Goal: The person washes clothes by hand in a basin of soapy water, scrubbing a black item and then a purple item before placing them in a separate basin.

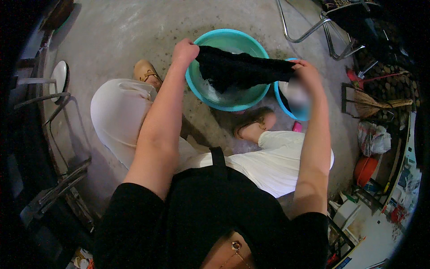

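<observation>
A dark cloth or garment (235,69) is stretched between my two hands above a turquoise plastic basin (231,107). My left hand (185,52) grips its left end at the basin's rim. The other end is pinched in my right hand (306,72), over a smaller blue tub (281,102) beside the basin. Sudsy water (215,92) shows under the cloth's lower edge. White and dark items sit in the smaller tub, partly hidden by my right hand and a blurred patch.
My shoes stand on the concrete floor (111,40) on either side of the basin. A small pink object (297,126) lies near the tub. Metal chair legs (305,35) stand at the upper right, above a straw broom (368,102) and an orange-red bucket (365,171). Another metal frame (60,111) is at the left.
</observation>
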Motion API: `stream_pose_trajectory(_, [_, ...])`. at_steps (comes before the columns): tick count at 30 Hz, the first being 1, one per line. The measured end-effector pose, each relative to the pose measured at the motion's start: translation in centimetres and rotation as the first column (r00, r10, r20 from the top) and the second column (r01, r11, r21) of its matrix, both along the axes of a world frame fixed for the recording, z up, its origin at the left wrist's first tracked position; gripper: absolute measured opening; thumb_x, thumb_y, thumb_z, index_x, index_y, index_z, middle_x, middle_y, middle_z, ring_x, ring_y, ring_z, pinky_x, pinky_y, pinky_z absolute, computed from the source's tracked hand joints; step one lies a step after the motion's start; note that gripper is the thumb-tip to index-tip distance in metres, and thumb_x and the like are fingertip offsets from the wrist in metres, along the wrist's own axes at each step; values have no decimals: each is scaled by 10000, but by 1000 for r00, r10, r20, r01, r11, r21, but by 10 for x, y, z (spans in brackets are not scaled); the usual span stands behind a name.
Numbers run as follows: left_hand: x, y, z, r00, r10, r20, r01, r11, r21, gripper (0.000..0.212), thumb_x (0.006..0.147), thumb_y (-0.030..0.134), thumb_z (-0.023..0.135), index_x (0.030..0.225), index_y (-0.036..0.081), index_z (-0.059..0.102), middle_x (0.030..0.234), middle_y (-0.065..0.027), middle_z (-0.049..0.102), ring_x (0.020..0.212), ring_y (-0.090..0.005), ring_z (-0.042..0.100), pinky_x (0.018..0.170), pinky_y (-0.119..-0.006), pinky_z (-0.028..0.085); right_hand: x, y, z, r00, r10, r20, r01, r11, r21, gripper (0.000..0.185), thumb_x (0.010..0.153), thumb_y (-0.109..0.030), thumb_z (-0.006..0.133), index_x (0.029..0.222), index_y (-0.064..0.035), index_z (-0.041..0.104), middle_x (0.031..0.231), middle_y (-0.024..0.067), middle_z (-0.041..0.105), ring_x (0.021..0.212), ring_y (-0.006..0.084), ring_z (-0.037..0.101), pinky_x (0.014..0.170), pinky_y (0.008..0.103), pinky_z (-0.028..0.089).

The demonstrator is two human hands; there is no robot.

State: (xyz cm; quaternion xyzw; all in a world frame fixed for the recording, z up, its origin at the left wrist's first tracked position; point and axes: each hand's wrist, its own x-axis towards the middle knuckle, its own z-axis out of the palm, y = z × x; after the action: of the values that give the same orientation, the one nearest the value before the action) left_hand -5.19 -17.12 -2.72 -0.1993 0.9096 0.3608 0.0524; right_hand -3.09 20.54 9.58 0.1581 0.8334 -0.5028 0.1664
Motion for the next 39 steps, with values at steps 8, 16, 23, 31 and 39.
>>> stream_pose_trajectory(8, [54, 38, -21, 990, -115, 82, 125, 983, -133, 249, 698, 114, 632, 938, 58, 666, 993, -197, 634, 948, -347, 608, 814, -442, 493, 14, -24, -49, 968, -59, 242, 150, 914, -376, 252, 802, -159, 609, 1040, -83, 635, 746, 11, 555, 568, 109, 513, 487, 244, 453])
stream_pose_trajectory(16, [72, 96, -50, 638, -611, -469, 734, 667, 130, 374, 644, 59, 663, 1015, 58, 613, 942, -152, 609, 913, -336, 589, 819, -406, 474, 9, -43, -60, 946, 0, 324, 200, 787, -584, 200, 809, -165, 638, 947, -24, 611, 823, 54, 632, 664, 161, 605, 581, 283, 524])
stream_pose_trajectory(23, [57, 95, -39, 835, -523, -172, 520, 647, 558, 168, 726, 140, 657, 850, 84, 558, 795, -48, 578, 772, -228, 559, 685, -352, 439, -1, -34, -65, 949, -93, 300, 289, 629, -722, 276, 848, -187, 623, 1046, 2, 587, 963, 94, 648, 832, 206, 631, 757, 302, 530])
stream_pose_trajectory(31, [48, 92, -32, 825, -264, 499, -479, 139, 867, 330, 848, 364, 583, 1040, 97, 601, 939, -73, 610, 908, -218, 567, 841, -354, 460, 25, -55, -91, 904, 403, -143, -363, 899, 244, 384, 870, -260, 610, 1162, -10, 584, 1077, 143, 637, 887, 213, 620, 761, 336, 505])
stream_pose_trajectory(39, [52, 99, -9, 903, -266, 336, -300, 168, 939, 331, 876, 374, 569, 1044, 90, 600, 996, -68, 617, 913, -225, 584, 850, -364, 468, 39, -88, -115, 943, 192, 272, -39, 876, -480, 309, 927, -343, 547, 1009, -47, 582, 845, 32, 569, 707, 129, 542, 642, 279, 482])
